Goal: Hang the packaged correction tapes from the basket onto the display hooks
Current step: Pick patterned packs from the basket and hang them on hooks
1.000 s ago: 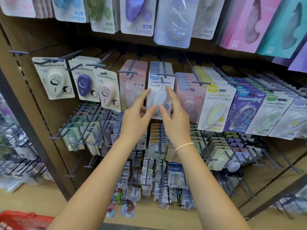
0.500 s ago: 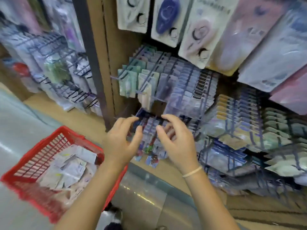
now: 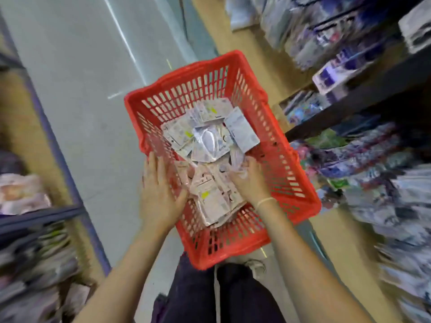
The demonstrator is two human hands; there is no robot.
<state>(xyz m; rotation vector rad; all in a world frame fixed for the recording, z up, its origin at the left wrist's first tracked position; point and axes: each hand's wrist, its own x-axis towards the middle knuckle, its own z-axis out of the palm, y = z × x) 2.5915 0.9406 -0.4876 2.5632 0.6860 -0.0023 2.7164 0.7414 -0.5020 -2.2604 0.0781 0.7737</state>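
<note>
Packets of correction tape [image 3: 211, 145] lie in a loose heap inside a red basket [image 3: 283, 173] that sits on the grey floor [image 3: 77, 89] between two shelf units. One clear blister pack with an oval tape shell sits on top of the heap, a pale flat pack [image 3: 242, 129] leaning beside it toward the right wall of the basket. Both hands reach down into the near end of the basket. The left hand [image 3: 161, 194] is flat with fingers straight, lying along the left wall at the edge of the pile, holding nothing. The right hand [image 3: 248, 180] rests on the packets with fingers bent into them; blur hides whether it grips one. A pale band [image 3: 265, 201] circles the right wrist. Shelves [image 3: 363, 94] at right hold blurred stationery.
</note>
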